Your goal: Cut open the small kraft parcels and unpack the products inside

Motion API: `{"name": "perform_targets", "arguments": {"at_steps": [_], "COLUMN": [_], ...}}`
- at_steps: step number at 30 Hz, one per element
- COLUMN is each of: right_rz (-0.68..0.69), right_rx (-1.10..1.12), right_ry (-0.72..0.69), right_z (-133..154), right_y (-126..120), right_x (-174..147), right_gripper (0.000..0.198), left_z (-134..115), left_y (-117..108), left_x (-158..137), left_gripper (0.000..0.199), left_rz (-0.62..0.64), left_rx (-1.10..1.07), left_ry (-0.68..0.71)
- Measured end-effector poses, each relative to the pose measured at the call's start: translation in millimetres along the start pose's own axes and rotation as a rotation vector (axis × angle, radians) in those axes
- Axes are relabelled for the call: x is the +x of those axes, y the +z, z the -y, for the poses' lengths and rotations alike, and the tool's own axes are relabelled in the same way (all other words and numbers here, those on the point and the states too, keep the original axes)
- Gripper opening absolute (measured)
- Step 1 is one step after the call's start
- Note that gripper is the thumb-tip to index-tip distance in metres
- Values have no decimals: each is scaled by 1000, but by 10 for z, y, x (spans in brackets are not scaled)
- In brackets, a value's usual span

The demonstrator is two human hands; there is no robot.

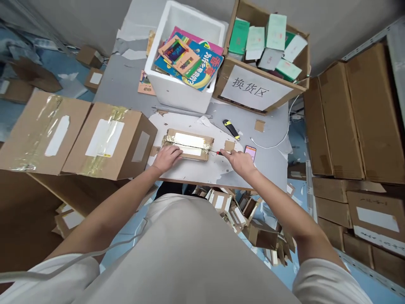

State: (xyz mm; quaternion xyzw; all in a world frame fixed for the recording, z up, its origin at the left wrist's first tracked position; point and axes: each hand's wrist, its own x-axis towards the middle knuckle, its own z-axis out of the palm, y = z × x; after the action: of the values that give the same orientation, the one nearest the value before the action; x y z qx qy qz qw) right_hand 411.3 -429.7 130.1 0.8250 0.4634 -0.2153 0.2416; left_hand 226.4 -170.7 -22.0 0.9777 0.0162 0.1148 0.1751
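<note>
A small cardboard box [189,151] with shiny tape and a white label lies on the table in front of me. A dark slit runs lengthwise through its label and tape. My left hand [168,158] holds its left end, fingers over the near edge and top. In my right hand [239,162] is a red-and-black-handled tool [219,153] with a thin metal shaft, its tip at the taped right end of the box; most of the handle is hidden by my fingers. Behind that hand lies a black-and-yellow utility knife [231,129], and a phone [250,153] with a lit screen is beside it.
A white foam box [180,90] holds books; next to it a carton [262,99] holds green-and-white boxes. Two taped cartons [109,141] stand at left, stacked cartons [341,122] at right. A white cable [278,145] crosses the table [275,164]. Opened boxes [261,236] litter the floor.
</note>
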Motion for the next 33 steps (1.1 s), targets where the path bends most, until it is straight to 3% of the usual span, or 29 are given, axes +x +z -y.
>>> {"name": "perform_targets", "arguments": {"at_steps": [6, 10, 15, 19, 25, 29, 33], "right_rz": [-136, -153, -163, -124, -55, -27, 0], "right_rx": [385, 662, 724, 703, 629, 659, 715], "right_ry": [145, 161, 151, 183, 186, 212, 246], "right_z": [-64, 128, 429, 521, 606, 699, 748], "right_y": [454, 584, 485, 415, 323, 147, -24], "right_x": [-146, -36, 161, 206, 196, 276, 443], "right_gripper": [61, 69, 61, 62, 74, 74, 74], "left_z": [-210, -327, -293, -239, -76, 20, -12], "left_y": [46, 41, -67, -198, -354, -280, -136], "left_x": [-10, 20, 138, 263, 401, 408, 363], "left_gripper": [31, 31, 35, 49, 109, 129, 132], "left_rz": [-41, -9, 83, 118, 168, 284, 179], "left_rx": [66, 76, 44, 56, 127, 76, 24], "left_ry": [-107, -162, -196, -182, -249, -334, -415]}}
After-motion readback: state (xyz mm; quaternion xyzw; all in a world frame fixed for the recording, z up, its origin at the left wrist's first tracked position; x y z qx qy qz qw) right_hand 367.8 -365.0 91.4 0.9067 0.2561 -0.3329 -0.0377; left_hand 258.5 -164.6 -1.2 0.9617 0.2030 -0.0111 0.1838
